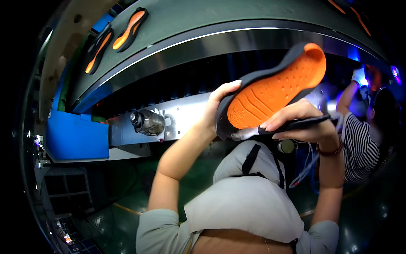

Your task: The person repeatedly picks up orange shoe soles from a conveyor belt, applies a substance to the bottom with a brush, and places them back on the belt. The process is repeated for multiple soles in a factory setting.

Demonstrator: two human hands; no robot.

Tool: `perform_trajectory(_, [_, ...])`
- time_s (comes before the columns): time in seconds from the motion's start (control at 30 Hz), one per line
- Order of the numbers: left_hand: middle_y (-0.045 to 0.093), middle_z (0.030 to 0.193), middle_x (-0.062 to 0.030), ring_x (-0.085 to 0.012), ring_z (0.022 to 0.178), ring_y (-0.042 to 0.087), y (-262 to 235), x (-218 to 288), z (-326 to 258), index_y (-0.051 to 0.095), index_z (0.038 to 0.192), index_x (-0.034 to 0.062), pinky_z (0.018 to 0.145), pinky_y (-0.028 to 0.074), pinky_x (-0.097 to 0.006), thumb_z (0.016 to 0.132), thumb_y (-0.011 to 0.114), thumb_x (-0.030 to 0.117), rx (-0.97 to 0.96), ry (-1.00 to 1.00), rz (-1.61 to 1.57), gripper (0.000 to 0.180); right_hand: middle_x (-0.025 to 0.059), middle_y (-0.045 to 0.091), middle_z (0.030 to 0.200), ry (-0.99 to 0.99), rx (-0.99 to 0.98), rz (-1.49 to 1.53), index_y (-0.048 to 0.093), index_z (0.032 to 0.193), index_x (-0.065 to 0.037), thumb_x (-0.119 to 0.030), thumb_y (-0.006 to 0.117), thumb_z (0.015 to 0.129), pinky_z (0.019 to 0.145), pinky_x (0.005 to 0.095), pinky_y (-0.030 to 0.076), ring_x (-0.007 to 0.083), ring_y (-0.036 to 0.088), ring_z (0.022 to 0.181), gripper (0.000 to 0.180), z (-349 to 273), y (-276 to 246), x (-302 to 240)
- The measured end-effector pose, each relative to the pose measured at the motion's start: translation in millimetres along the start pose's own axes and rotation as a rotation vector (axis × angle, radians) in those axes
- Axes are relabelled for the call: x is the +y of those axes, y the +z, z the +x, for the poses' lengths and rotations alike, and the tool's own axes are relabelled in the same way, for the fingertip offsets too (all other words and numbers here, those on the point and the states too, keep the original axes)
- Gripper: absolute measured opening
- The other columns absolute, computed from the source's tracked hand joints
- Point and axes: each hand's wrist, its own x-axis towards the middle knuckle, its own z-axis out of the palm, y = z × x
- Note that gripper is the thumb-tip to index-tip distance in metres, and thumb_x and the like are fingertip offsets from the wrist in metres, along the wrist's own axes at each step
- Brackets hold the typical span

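Head view: an orange and black sole [275, 91] is up in the hands

The sole is in front of the person's body, tipped, with its orange side showing. The left hand [218, 99] holds the lower left end. Its thumb lies on the black rim, maybe so the orange part is not covered; its other fingers are hidden behind, so I cannot tell how wide they are.

The right hand [311, 111] is at the near side of the sole. Its fingers are close together, pinching a thin black thing [296, 124]. I cannot tell what that is, or if the thumb touches the sole too. A pale patch [245, 134] by its tip is too blurry to name.

Behind, more soles [131, 30] lie on a green belt [203, 29] — maybe there so they are easy to reach. A clear bottle with a dark top [151, 122] is on a metal shelf [184, 112], off to the left, perhaps to be out of the way. A blue box [78, 135] is beside the shelf. On the right, a co-worker in a striped shirt [361, 146] has a white glove [359, 77] on.
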Motion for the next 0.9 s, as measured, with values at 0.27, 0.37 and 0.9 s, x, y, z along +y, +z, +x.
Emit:
perform_trajectory(0.27, [0.056,0.104,-0.0185,-0.0259,0.091,0.057,14,-6,-16,0.049,0.111,-0.0016,0.081,0.047,-0.036,0.077,0.053,0.026,0.144,-0.234,0.233,0.044,0.0128,0.064,0.081,0.125,-0.305,-0.012,0.062,0.084,0.003,0.001,0.067,0.068,0.070,0.0269,0.050,0.0203,0.063,0.076,0.017,-2,-15,8])
perform_trajectory(0.37, [0.058,0.101,-0.0167,-0.0244,0.088,0.058,8,-7,-22,0.053,0.108,-0.0011,0.082,0.046,-0.034,0.074,0.058,0.023,0.221,-0.221,0.266,0.042,0.0104,0.065,0.076,0.153,-0.418,-0.195,0.063,0.083,0.001,0.001,0.066,0.067,0.064,0.0244,0.049,0.0199,0.063,0.067,0.016,-8,-22,6])
perform_trajectory(0.9, [0.057,0.104,-0.0159,-0.0235,0.090,0.057,-62,5,-23,0.052,0.108,-0.0007,0.083,0.046,-0.034,0.072,0.061,0.020,0.324,-0.054,0.162,0.043,0.0125,0.065,0.083,0.207,-0.269,-0.015,0.062,0.083,0.003,0.004,0.065,0.068,0.075,0.0270,0.049,0.0207,0.063,0.080,0.015,-7,-39,24])
